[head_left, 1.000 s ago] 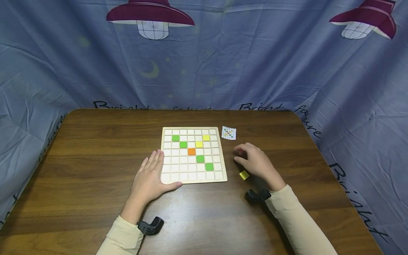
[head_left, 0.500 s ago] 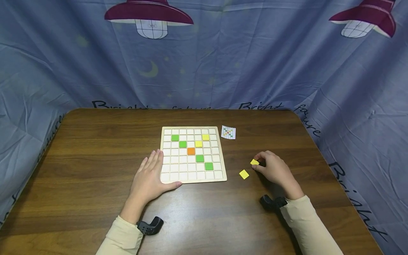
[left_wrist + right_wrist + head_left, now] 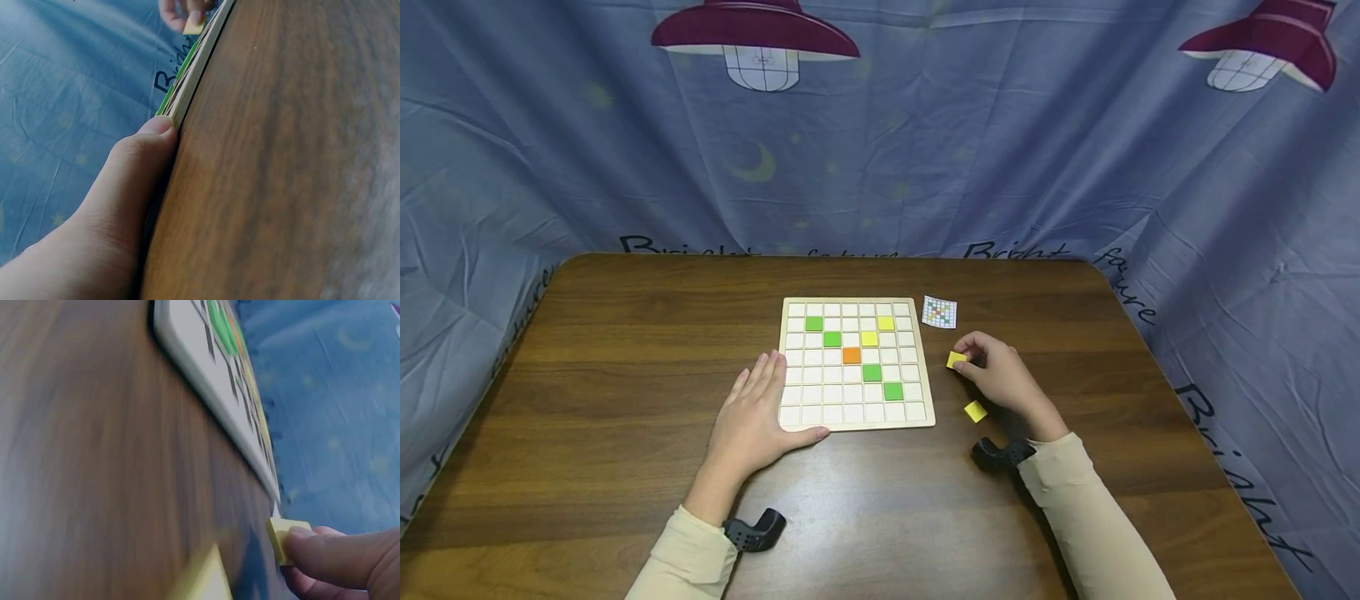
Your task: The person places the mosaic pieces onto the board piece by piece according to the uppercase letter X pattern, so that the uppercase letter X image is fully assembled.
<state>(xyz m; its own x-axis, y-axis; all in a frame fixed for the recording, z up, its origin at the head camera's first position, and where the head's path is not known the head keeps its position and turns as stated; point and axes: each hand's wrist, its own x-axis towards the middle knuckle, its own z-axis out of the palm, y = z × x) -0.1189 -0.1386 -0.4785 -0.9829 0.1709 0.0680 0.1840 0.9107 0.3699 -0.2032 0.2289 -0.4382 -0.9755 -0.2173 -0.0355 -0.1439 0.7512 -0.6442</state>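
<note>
A square wooden grid board [image 3: 830, 393] lies on the table, mostly white squares with several green tiles, two yellow ones and an orange tile [image 3: 851, 356]. My left hand [image 3: 752, 417] rests at its near left corner, fingers straight along the left side and thumb [image 3: 159, 128] against the front edge. Between thumb and fingers my right hand [image 3: 1000, 373] pinches a yellow square tile [image 3: 956, 359], held just right of the board. A second yellow tile [image 3: 975, 412] lies on the wood below that hand, blurred in the right wrist view.
A small card [image 3: 939, 312] printed with a coloured grid lies by the board's far right corner. Behind the brown table [image 3: 647, 333] hangs a blue patterned curtain [image 3: 880, 150]. Black wrist devices sit on both wrists.
My right hand first moved right, where the yellow tile showed in its fingers, then came back left toward the board with it. My left hand and the board have stayed put.
</note>
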